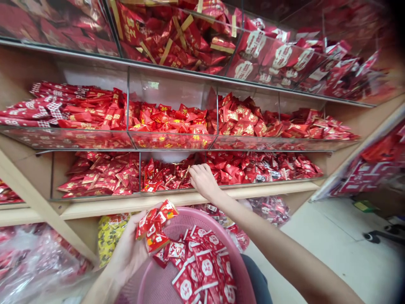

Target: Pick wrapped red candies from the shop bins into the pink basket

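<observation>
My left hand (136, 245) is closed around several red candy packets (155, 226) with white and orange print, held over the left side of a pink plastic basket (177, 228). Inside that basket lie many red packets (207, 266) with white labels. My right hand (204, 180) reaches into the lowest shelf, over a compartment of small red wrapped candies (167, 175). Its fingers are bent down at the candies near a divider. Whether they grip one is hidden by the hand itself.
Clear-fronted shelves (171, 140) of red packets rise above. A wooden ledge (272, 192) edges the lowest shelf. Below stand a bag of yellow packets (110, 236) and clear plastic bags (34, 261) at left. Pale floor tiles (303, 236) and a wheeled chair base (373, 236) show at right.
</observation>
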A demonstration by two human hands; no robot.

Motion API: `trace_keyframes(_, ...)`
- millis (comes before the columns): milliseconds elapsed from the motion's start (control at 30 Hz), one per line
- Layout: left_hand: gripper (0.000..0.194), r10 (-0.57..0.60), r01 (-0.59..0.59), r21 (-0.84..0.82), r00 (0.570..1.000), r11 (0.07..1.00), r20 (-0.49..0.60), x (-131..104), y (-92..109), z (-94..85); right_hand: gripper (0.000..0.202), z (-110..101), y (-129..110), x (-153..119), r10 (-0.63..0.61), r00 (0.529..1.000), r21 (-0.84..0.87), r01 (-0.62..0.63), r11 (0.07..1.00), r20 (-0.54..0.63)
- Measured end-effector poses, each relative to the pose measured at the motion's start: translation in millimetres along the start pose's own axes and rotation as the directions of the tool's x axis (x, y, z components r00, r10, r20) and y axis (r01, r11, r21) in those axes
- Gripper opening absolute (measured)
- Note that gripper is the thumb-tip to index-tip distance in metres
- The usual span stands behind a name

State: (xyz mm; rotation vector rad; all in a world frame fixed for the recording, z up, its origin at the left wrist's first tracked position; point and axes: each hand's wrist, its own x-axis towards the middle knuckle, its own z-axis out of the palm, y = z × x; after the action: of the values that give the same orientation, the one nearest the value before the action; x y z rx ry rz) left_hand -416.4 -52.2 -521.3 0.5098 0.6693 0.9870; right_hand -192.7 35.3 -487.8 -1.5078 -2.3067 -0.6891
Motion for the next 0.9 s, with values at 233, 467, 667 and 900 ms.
trace_keyframes(233,0.043,0.012,-0.012,0.012,1.0,1.0,0.006,0.8,-2.0,1.6,0.022,5.2,-0.2,-5.9,0.091,0.994,-0.091,-0.096,0.991,-0.052)
trace_keyframes(467,0.045,0.007,-0.007,0.009,1.0,1.0,-0.008,1.8,-4.8,-0.8,0.024,0.4,-3.0,-7.8,0.107,0.991,-0.148,-0.119,0.982,-0.085)
trace_keyframes(667,0.047,0.006,-0.006,-0.006,1.0,1.0,-0.026,2.1,-5.2,-3.5,0.018,-1.2,-5.9,-6.2,0.079,0.994,-0.198,-0.092,0.976,-0.069)
trace_keyframes(900,0.046,0.013,-0.014,-0.013,1.0,1.0,-0.017,2.7,-10.3,-4.5,0.025,-4.4,-32.0,29.1,-0.105,0.988,-0.098,0.093,0.991,-0.118)
